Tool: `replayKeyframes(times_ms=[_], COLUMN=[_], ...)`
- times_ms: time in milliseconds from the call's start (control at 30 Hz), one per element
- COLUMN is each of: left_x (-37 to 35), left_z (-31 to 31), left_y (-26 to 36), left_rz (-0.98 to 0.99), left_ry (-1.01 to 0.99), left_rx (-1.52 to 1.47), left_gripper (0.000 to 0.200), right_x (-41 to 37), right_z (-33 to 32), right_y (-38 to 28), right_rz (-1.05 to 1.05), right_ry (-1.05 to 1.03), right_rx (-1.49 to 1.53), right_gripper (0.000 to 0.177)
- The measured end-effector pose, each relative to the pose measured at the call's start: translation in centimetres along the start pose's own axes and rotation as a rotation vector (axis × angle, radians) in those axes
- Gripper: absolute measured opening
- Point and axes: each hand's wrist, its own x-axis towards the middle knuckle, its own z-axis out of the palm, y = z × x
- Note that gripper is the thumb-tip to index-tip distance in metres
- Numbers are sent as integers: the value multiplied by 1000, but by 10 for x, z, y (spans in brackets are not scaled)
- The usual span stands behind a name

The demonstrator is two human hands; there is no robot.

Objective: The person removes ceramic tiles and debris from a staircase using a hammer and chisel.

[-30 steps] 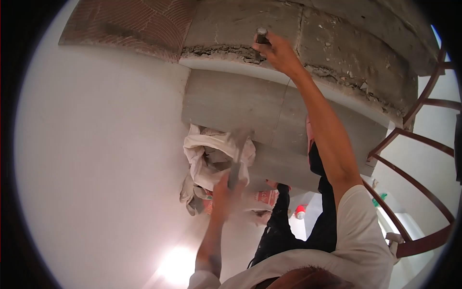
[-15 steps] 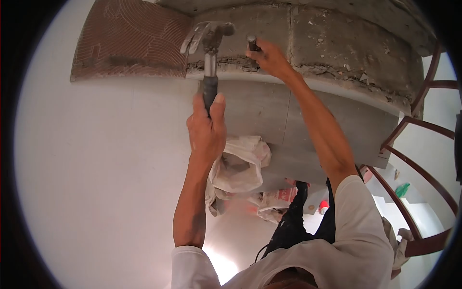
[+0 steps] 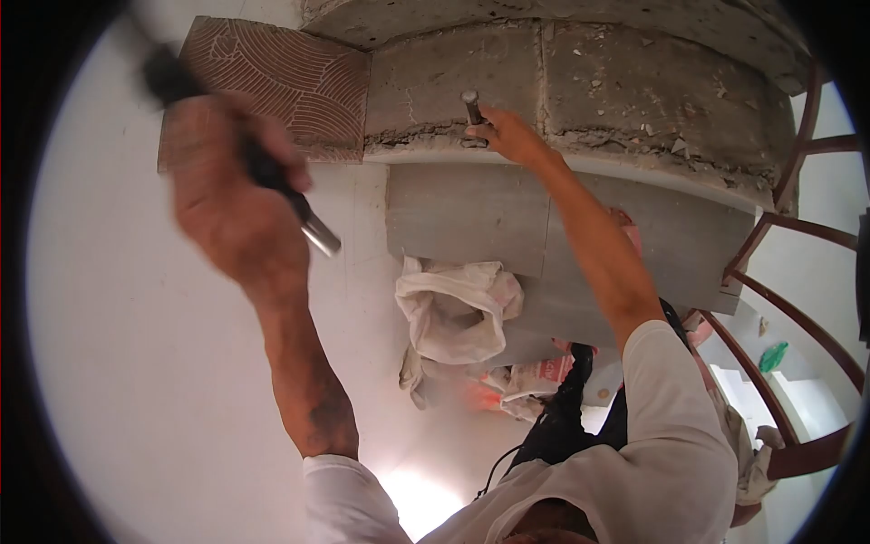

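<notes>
head view: the left hand [image 3: 231,204] is up high near the camera and smeared by motion blur, its fingers wrapped tight around the dark handle of a hammer [image 3: 272,177]; a short metal end pokes out below the fist, and the rest of the tool is too blurred to make out. the right hand [image 3: 512,136] is stretched forward at the end of a straight arm, fingers pinched around a steel chisel [image 3: 471,107] that stands nearly upright, its tip set on the crumbled mortar line along the front edge of a bare concrete step [image 3: 634,82]. loose chips lie scattered on that step. to the left of the chisel, a reddish patch of combed adhesive [image 3: 281,86] sits against the white wall [image 3: 136,363]. below the edge is a grey tiled riser [image 3: 467,218], and under it a crumpled white sack [image 3: 458,308]. a dark red railing [image 3: 797,245] curves down the right side
</notes>
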Motion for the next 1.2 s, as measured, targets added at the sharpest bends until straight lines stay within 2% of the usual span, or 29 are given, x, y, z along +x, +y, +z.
replayKeyframes(times_ms=[33, 67, 100, 167, 200, 233, 267, 333, 367, 433, 500, 567, 667, 733, 800, 833, 867, 933, 1033, 1100, 1200], left_x=[4, 7, 7, -11, -31, -51, -49, -41, -40, -24, -13, -5, -8, -23, -52, -66, -63, -49, -25, -12, -8], left_z=[5, 10, 4, 10, 19, 28, 28, 27, 24, 23, 8, 14, 38, 28, 26, 26, 26, 25, 14, 11, 20], left_y=[7, 2, -36, -61, -78, -95, -90, -93, -94, -55, -41, -7, 4, -53, -88, -105, -105, -87, -47, -9, 5], left_rz=[122, 210, 342, 363, 95, -158, -383, -327, -304, -427, -19, -69, 191, 407, -49, -230, -412, -357, -300, -168, 148], left_ry=[59, 123, 114, -132, -193, -306, -638, -636, -636, -537, -385, -104, 218, -23, -284, -470, -711, -640, -428, -179, 120], left_rx=[-132, -66, 118, 248, 462, 709, 916, 837, 803, 745, 594, 248, -48, 271, 647, 864, 943, 826, 634, 351, 74], left_gripper=[32, 36, 37, 32, 31, 38, 45, 46, 50, 40, 39, 39, 38, 39, 41, 42, 42, 44, 45, 45, 44], right_x=[-3, -6, -10, -11, -4, 2, 5, 8, 13, 11, 3, -3, -1, 5, 9, 12, 16, 16, 15, 4, -14], right_z=[-4, -9, -13, -10, -4, 1, 5, 6, 4, -3, -5, -6, -6, 0, 4, 4, 3, 7, -1, 1, -6], right_y=[-6, -12, -20, -20, -11, -3, 5, 11, 14, 0, -4, -6, -5, 7, 11, 11, 13, 18, 10, 8, -13], right_rz=[3, 40, 74, 83, 54, 23, -19, -92, -48, 45, 16, 6, -22, -74, -61, -57, -75, -97, -39, -70, -41], right_ry=[-25, -53, -80, -71, -32, 8, 33, 87, 38, -75, -33, -43, -56, 5, 13, 23, 35, 40, -115, -55, -49], right_rx=[-8, -3, 6, 3, -12, -26, -19, -14, -36, -79, -35, -36, -73, -68, -113, -141, -134, -116, -62, -46, -39], right_gripper=[41, 41, 41, 40, 41, 41, 41, 41, 42, 42, 43, 43, 43, 42, 42, 42, 42, 42, 45, 47, 49])
